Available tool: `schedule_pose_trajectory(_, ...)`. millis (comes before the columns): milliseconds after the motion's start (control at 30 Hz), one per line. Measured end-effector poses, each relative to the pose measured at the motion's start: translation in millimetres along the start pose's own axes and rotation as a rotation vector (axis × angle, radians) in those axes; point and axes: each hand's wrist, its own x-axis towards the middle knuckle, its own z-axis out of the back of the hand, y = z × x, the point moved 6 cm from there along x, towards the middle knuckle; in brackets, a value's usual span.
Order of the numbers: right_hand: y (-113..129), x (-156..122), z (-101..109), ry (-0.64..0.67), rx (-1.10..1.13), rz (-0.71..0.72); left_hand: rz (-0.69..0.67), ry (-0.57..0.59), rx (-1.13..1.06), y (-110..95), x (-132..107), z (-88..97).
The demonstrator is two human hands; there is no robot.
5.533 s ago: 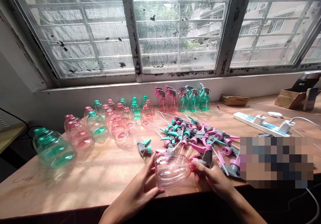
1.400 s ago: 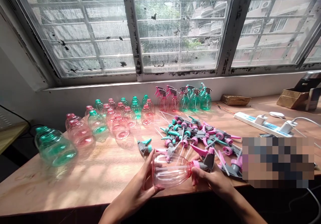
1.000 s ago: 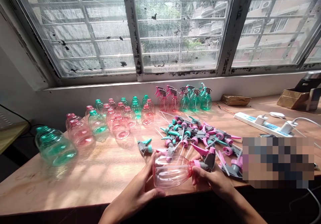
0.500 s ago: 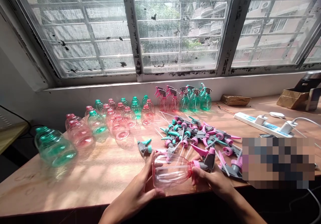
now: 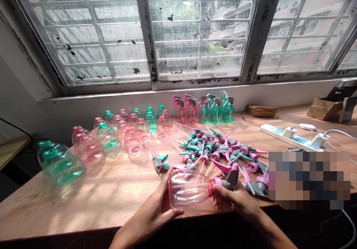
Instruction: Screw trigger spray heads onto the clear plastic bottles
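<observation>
A clear pink spray bottle (image 5: 188, 190) lies sideways between my hands at the table's front edge, its base to the left. My left hand (image 5: 164, 200) is wrapped round the base end. At the neck, my right hand (image 5: 227, 195) has its thumb and fingers closed on the collar of a pink and grey trigger sprayer (image 5: 230, 174), which sits at the bottle's mouth. The sprayer's thin tube shows inside the bottle. Just beyond lies a heap of pink, green and grey trigger sprayers (image 5: 214, 148). One green and grey sprayer (image 5: 161, 163) lies apart, near my left fingertips.
Several open pink and green bottles (image 5: 134, 141) stand on the left of the wooden table (image 5: 111, 200). Bottles with sprayers fitted (image 5: 216, 111) stand by the wall. A white power strip (image 5: 290, 137), a flat brown package (image 5: 261, 110) and a cardboard box (image 5: 325, 107) are at right.
Both hands keep their hold on the bottle and sprayer, with almost no movement. The whole view has shifted very slightly.
</observation>
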Motion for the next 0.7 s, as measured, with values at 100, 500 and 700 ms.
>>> schedule_pose_trajectory(100, 0.2, 0.2, -0.1, 0.006, 0.000, 0.002, 0.000, -0.010, 0.010, 1.0, -0.2, -1.4)
schedule_pose_trajectory(500, -4.9, 1.5, 2.7, 0.006, 0.030, 0.003, 0.048, 0.041, -0.045, -1.3, -1.5, 0.6)
schedule_pose_trajectory(700, -2.4, 1.2, 2.0, 0.005, 0.012, 0.016, 0.030, 0.013, -0.108, -1.3, 1.4, -2.2)
